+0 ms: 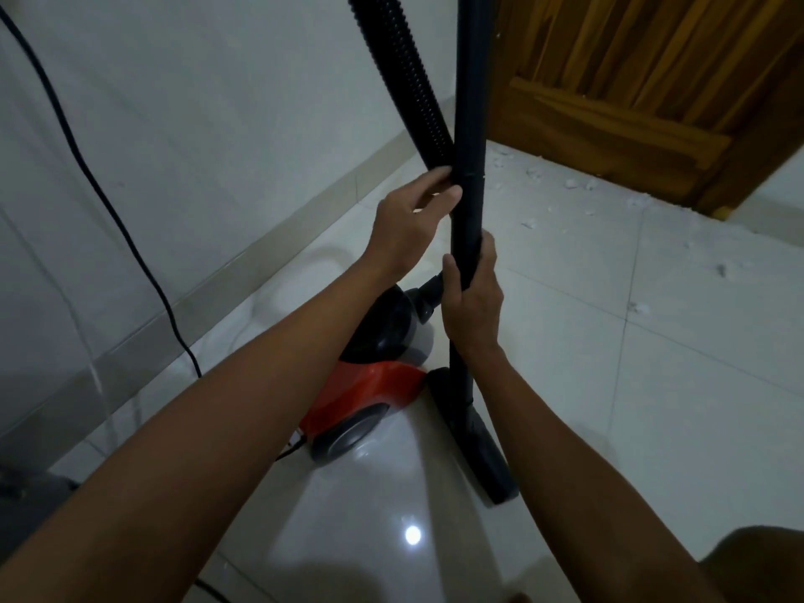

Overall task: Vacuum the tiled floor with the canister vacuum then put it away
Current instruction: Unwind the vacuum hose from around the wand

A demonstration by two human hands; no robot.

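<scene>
A red and black canister vacuum [370, 385] sits on the white tiled floor [652, 385] near the wall. Its black wand [470, 102] stands upright in front of me, with the floor head [474, 437] resting on the tiles beside the canister. My right hand [472, 298] is wrapped around the wand's lower part. My left hand [413, 219] is higher up, its fingers closed on the ribbed black hose [404, 80] where it meets the wand.
A wooden door [652, 93] stands at the back right. White scraps of debris [578, 185] lie scattered on the tiles before it. A black power cord [100, 189] hangs along the white wall [217, 124] on the left, down to the floor.
</scene>
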